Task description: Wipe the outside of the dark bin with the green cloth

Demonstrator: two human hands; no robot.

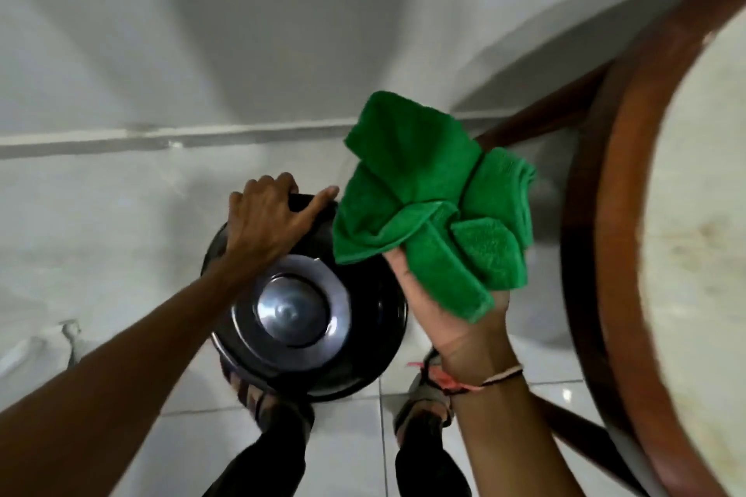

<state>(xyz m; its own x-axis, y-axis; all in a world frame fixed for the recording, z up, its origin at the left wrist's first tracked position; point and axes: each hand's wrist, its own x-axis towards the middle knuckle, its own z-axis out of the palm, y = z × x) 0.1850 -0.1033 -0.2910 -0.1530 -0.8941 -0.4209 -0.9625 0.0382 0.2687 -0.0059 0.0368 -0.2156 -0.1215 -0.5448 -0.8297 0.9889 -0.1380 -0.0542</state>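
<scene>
- Two bare hands are seen above a dark bin (363,339) that is stood on a white tiled floor (121,214), between a pair of sandalled feet and a pale wall.
- The bin's far rim is gripped by the left hand (266,222), fingers curled over the edge.
- A bunched green cloth (432,198) is held up, clear of the bin, pinched in the right hand (448,307).
- A round wooden-rimmed table (605,254) is seen at right.
</scene>
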